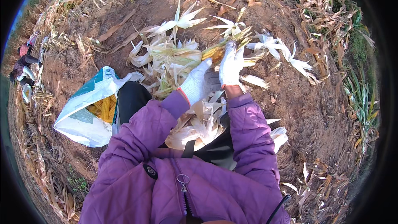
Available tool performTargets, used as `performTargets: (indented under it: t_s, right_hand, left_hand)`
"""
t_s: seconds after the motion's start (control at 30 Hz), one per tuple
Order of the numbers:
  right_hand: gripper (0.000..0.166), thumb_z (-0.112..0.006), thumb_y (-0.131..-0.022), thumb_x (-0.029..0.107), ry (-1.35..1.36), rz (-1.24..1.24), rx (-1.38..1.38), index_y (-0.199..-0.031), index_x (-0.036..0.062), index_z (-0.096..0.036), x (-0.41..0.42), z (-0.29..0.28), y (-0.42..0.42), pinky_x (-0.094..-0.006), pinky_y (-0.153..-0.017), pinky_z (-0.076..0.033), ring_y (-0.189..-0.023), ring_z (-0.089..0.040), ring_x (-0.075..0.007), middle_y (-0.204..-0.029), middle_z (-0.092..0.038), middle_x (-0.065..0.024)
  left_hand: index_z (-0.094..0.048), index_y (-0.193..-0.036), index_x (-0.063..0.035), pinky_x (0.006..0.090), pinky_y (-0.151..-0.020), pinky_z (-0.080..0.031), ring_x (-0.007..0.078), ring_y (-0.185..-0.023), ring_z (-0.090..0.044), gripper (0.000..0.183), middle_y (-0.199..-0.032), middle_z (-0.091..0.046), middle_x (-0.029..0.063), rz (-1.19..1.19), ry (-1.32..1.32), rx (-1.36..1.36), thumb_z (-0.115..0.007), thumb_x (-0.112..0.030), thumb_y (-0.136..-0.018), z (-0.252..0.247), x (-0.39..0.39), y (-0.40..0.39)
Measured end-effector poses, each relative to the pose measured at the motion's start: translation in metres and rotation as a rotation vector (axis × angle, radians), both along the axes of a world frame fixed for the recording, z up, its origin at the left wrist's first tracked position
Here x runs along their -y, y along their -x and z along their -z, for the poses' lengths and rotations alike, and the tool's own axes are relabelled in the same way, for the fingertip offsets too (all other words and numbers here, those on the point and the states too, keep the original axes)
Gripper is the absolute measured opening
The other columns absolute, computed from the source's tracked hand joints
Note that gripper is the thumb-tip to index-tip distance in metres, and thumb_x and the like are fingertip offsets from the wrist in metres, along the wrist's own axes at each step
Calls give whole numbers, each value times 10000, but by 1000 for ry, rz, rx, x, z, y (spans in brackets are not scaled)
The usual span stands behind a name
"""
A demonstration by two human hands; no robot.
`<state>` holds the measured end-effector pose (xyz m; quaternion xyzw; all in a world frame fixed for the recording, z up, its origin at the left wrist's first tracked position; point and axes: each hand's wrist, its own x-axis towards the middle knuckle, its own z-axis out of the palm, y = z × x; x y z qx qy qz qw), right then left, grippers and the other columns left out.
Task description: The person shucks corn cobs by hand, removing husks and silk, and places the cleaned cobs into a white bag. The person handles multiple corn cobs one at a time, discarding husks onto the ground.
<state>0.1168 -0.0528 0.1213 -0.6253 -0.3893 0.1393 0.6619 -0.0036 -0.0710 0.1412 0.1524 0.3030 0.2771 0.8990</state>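
A yellow ear of corn (214,53), partly stripped of its husk, lies across the space in front of my knees. My left hand (196,79), in a white knit glove with a grey palm, grips it from below, its thumb along the near side. At the ear's right end, my gloved right hand (230,63) is closed around the peeled-back husk (244,37); its fingertips are partly hidden among the leaves. A heap of pale corn husks (171,59) lies just beyond and left of my left hand.
Left of my knee, a white and green woven sack (84,127) gapes open with several bare corn cobs (107,107) inside. More husks (199,127) lie between my legs. Dry stalks (317,9) border the soil at right. Another person (25,62) is at the far left.
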Motion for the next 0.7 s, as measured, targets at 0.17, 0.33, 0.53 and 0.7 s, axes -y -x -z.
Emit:
performTargets:
  t_s: [0.17, 0.33, 0.53, 0.7]
  right_hand:
    - [349, -550, -946, 149, -19, -166, 365, -1204, -86, -525, 5, 43, 6, -335, -759, -503, -836, -642, -300, -959, -668, -195]
    - [383, -598, -913, 88, 138, -467, 111, -1278, 4, -518, 21, -1, 39, -320, -926, -476, -1111, -588, -238, -1220, -598, -141]
    - [517, -724, -834, 207, 133, -803, 160, -1278, 38, -518, 19, -20, 30, -352, -958, -476, -1177, -571, -240, -1249, -593, -138]
    - [581, -724, -824, 197, 332, -559, -100, -1329, 46, -480, 4, 5, 18, -350, -981, -469, -1149, -594, -265, -1206, -610, -185]
  left_hand:
    - [-429, -1337, 21, 473, -1113, -292, 318, -1249, -478, 681, -1329, -501, 222, -141, 244, 171, -547, -497, -911, 35, -36, 7]
    - [-509, -1289, -50, 480, -1085, -341, 314, -1192, -527, 504, -1260, -576, 150, -175, 233, 248, -551, -405, -934, 39, -61, 23]
    - [-511, -1262, -72, 477, -955, -481, 296, -1053, -607, 358, -1150, -615, 134, -189, -70, 50, -540, -197, -927, 32, -91, 67]
    - [-488, -1285, -65, 449, -914, -508, 277, -1015, -629, 463, -1155, -608, 113, -108, -137, 47, -591, -87, -835, 41, -110, 71]
